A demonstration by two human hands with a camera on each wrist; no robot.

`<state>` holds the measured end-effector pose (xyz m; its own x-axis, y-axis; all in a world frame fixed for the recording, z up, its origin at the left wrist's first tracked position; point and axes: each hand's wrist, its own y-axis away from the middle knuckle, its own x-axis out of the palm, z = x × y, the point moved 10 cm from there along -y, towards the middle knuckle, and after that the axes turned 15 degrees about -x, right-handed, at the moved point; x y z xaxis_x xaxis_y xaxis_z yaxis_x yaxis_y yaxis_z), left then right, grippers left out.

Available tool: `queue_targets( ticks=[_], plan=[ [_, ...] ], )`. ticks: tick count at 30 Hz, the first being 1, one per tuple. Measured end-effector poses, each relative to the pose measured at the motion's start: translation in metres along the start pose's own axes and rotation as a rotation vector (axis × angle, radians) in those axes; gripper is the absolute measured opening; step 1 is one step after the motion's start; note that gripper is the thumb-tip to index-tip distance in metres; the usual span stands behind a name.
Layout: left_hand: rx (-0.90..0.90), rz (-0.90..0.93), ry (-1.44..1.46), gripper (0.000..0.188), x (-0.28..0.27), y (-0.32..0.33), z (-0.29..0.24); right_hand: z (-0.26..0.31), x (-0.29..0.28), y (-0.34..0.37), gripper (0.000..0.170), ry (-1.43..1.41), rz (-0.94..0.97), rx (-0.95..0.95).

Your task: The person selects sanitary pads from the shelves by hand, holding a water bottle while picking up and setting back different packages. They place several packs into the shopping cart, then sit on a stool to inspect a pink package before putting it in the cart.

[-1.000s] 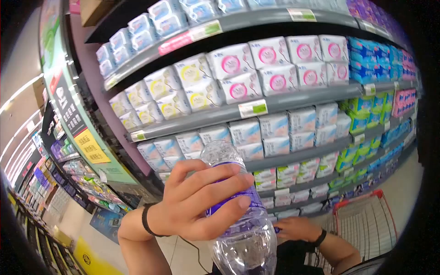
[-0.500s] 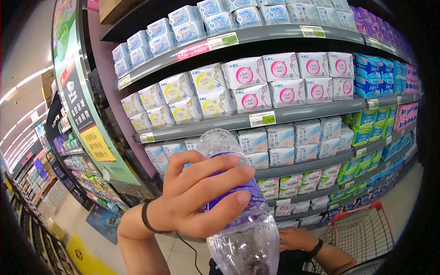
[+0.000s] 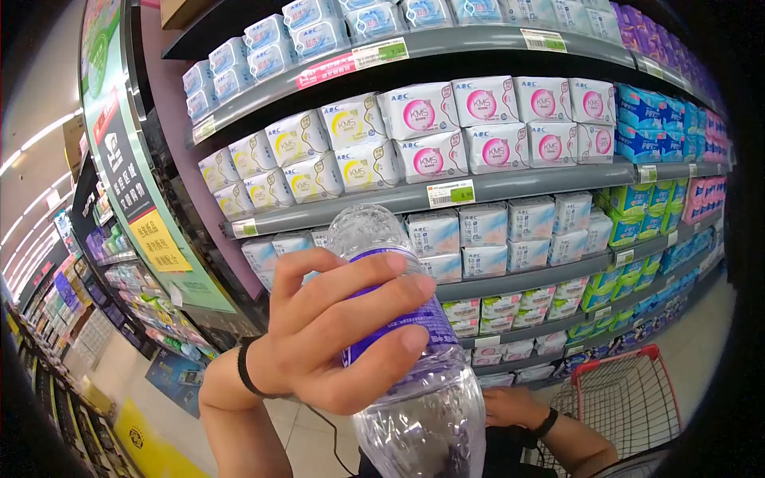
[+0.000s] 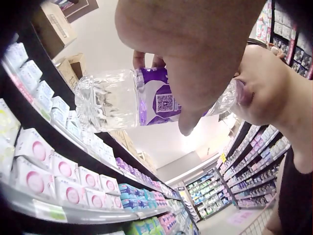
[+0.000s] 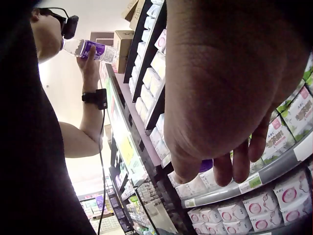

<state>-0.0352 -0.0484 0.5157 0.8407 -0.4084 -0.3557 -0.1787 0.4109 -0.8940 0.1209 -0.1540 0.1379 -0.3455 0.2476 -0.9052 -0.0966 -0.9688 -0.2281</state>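
Observation:
My left hand (image 3: 335, 338) grips a clear plastic bottle (image 3: 422, 422) around its purple label, fingers over one side. The left wrist view shows the bottle (image 4: 112, 100) lying nearly level, base outward and neck end at the person's lips (image 4: 245, 93). From the right wrist view, the raised left hand (image 5: 89, 66) holds the bottle (image 5: 95, 50) at the mouth. Low in front of the body is my right hand (image 3: 514, 408); in its own view this hand (image 5: 230, 88) pinches a small purple object (image 5: 206, 165), perhaps a cap, mostly hidden by thumb and fingers.
Shelves (image 3: 494, 182) of white, blue, green and purple packages rise in front. A wire shopping cart with a red rim (image 3: 586, 368) stands at lower right. At left are a green display panel (image 3: 171, 231) and an aisle; a cable hangs from the left wrist.
The bottle's base has risen in the head view, the left hand still around it. The head view has shifted slightly. The purple object at the right hand, visible earlier, is hidden there now.

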Motion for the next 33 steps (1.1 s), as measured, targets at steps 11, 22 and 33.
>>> queue_targets(
  ticks=[11,22,33],
  plan=[
    [0.001,-0.041,-0.023,0.035,-0.002,0.0,-0.001,-0.002,0.004,-0.001,0.047,0.022,0.105,0.062],
    [0.004,-0.061,-0.074,0.038,-0.007,-0.002,-0.004,-0.002,0.006,-0.003,0.046,-0.074,0.055,0.013],
    [0.023,-0.074,-0.122,0.04,-0.012,-0.004,-0.007,0.001,0.005,-0.004,0.045,-0.059,0.032,-0.035]
  ],
)
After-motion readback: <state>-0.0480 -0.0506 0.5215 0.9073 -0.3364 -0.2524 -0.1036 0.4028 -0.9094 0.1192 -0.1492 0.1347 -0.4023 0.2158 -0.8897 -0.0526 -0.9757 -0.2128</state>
